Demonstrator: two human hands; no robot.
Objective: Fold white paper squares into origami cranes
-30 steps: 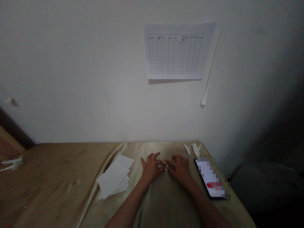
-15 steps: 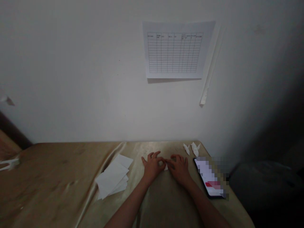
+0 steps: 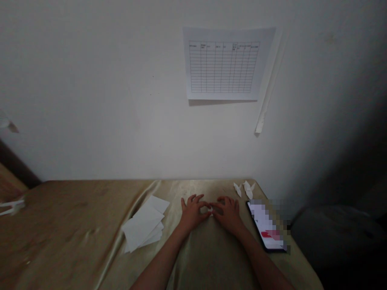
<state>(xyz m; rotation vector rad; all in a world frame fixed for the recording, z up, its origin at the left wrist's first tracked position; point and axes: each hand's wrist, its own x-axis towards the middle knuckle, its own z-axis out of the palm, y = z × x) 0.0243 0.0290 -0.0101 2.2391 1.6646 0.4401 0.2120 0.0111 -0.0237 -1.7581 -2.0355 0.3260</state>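
Note:
Between my fingertips is a small piece of white paper point(image 3: 211, 210), mostly covered by the fingers. My left hand point(image 3: 195, 210) pinches it from the left with thumb and index finger, the other fingers raised and spread. From the right, my right hand point(image 3: 226, 211) grips the same piece, its fingertips nearly touching those of the left. Fanned white sheets point(image 3: 145, 225) lie on the cloth left of my hands. Two small folded paper pieces point(image 3: 237, 189) point(image 3: 248, 189) rest near the back right corner.
A phone point(image 3: 266, 227) with a lit, partly blurred screen lies right of my right hand. The table point(image 3: 75, 225) has a gold cloth and meets the wall, where a printed chart point(image 3: 223, 66) hangs. White strips point(image 3: 13, 207) are at the far left.
My left hand's thumb has moved down and apart from its index finger around the small paper. Less of the paper shows now. My right hand has hardly moved.

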